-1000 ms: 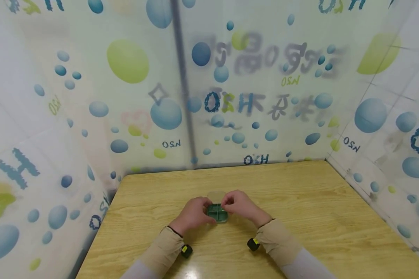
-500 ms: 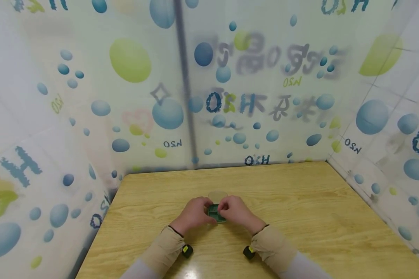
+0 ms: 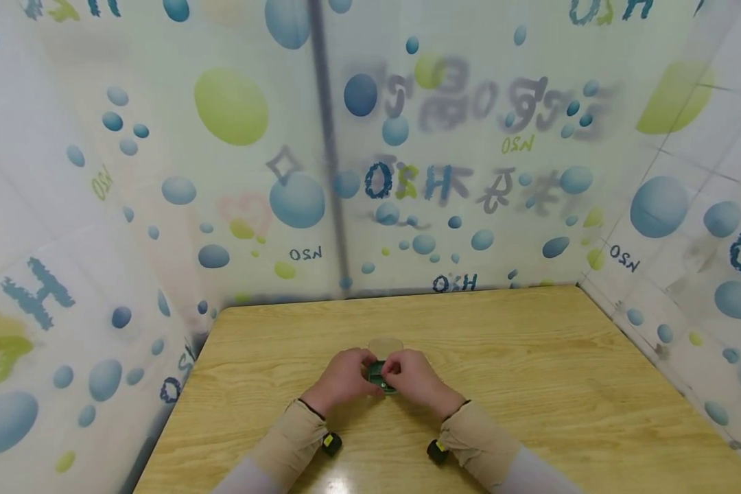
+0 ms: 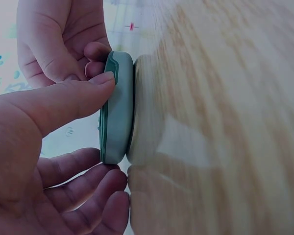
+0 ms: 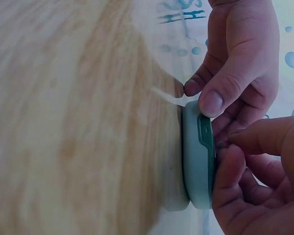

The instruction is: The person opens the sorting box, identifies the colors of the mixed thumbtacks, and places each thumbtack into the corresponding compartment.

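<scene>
A small green pill box [image 3: 377,370] with divided compartments lies on the table, its clear lid [image 3: 385,344] folded back behind it. A tiny pale spot shows in its near compartment. My left hand [image 3: 344,381] grips the box's left side, thumb on the near rim and fingers around the far end. Over the right half hovers my right hand [image 3: 416,379], thumb and forefinger drawn together at the compartments. In the right wrist view those fingertips [image 5: 230,147] meet right at the open face of the box [image 5: 198,161]; whether they pinch something small I cannot tell.
The wood-grain table [image 3: 531,357] reaches back to a curtain [image 3: 500,226] printed with blue and green bubbles. More printed sheeting hangs at both sides. A small black camera [image 3: 331,444] sits at the left wrist, another camera [image 3: 437,451] at the right.
My right hand has moved left and slightly down, from the box's far right corner to over its compartments. A pale spot now shows in the near compartment. The left hand keeps its grip.
</scene>
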The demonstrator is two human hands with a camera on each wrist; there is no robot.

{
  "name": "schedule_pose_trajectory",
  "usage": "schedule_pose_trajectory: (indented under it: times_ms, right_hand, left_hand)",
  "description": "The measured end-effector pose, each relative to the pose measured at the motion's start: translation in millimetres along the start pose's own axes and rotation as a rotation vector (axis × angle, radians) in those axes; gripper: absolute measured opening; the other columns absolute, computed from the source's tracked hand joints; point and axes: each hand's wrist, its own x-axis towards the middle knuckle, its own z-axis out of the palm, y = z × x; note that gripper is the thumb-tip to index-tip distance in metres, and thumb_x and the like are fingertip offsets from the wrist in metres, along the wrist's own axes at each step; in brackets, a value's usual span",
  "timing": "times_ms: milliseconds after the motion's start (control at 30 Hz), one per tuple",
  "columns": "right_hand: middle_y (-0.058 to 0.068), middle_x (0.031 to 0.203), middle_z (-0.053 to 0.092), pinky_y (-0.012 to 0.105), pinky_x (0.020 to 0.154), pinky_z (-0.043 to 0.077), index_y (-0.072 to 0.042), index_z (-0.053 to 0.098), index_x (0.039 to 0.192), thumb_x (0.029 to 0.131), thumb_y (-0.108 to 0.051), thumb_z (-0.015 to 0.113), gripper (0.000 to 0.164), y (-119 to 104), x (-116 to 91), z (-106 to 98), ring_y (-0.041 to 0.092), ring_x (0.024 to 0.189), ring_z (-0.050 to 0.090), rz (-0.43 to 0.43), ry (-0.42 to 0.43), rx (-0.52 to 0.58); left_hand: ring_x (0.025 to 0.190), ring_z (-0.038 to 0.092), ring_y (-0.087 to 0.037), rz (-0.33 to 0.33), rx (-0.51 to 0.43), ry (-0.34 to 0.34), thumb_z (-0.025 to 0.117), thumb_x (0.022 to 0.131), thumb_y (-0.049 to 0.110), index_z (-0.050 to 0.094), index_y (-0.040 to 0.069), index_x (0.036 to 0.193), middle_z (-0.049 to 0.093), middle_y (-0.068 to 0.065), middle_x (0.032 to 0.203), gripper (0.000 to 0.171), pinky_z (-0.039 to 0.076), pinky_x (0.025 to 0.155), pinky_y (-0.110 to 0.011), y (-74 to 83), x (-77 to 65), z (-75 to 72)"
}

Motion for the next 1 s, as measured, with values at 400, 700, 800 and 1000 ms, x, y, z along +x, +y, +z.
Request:
schedule_pose_trajectory:
  times_ms: [400, 700, 800, 1000]
  right_hand:
    - [0.000, 0.082, 0.072, 0.022, 0.062, 0.050, -0.007, 0.077, 0.087, 0.095, -0.003, 0.073, 0.010, 0, 0, -5, 0.009, 0.073, 0.060, 0.027, -0.016, 0.013]
    - [-0.002, 0.080, 0.072, 0.022, 0.058, 0.049, -0.007, 0.078, 0.088, 0.095, -0.005, 0.074, 0.009, 1, 2, -9, 0.007, 0.068, 0.058, 0.028, -0.045, 0.025]
    - [-0.003, 0.079, 0.071, 0.022, 0.058, 0.048, -0.007, 0.078, 0.087, 0.095, -0.005, 0.075, 0.009, 2, 3, -10, 0.007, 0.069, 0.058, 0.025, -0.065, 0.032]
    - [-0.004, 0.078, 0.072, 0.022, 0.062, 0.048, -0.010, 0.079, 0.085, 0.095, -0.006, 0.074, 0.011, 6, 2, -16, 0.007, 0.069, 0.057, 0.007, -0.132, 0.005]
  left_hand:
    - [0.085, 0.064, -0.014, -0.010, 0.005, 0.000, 0.098, 0.076, 0.026, 0.075, 0.004, 0.121, 0.075, -0.011, 0.111, 0.055, 0.056, 0.078, -0.035, 1.7, -1.1, -0.7]
    - [0.080, 0.060, -0.011, -0.020, -0.015, -0.010, 0.097, 0.078, 0.027, 0.074, 0.005, 0.123, 0.075, -0.010, 0.113, 0.055, 0.054, 0.075, -0.032, -1.2, 0.0, -0.8]
    - [0.083, 0.063, -0.012, -0.020, -0.007, -0.008, 0.097, 0.078, 0.028, 0.075, 0.006, 0.122, 0.075, -0.009, 0.113, 0.054, 0.055, 0.076, -0.033, -1.4, 0.0, -1.1]
    - [0.094, 0.068, -0.018, -0.016, -0.012, -0.009, 0.097, 0.078, 0.028, 0.075, 0.006, 0.121, 0.075, -0.008, 0.112, 0.053, 0.058, 0.082, -0.037, -0.8, -0.8, -1.3]
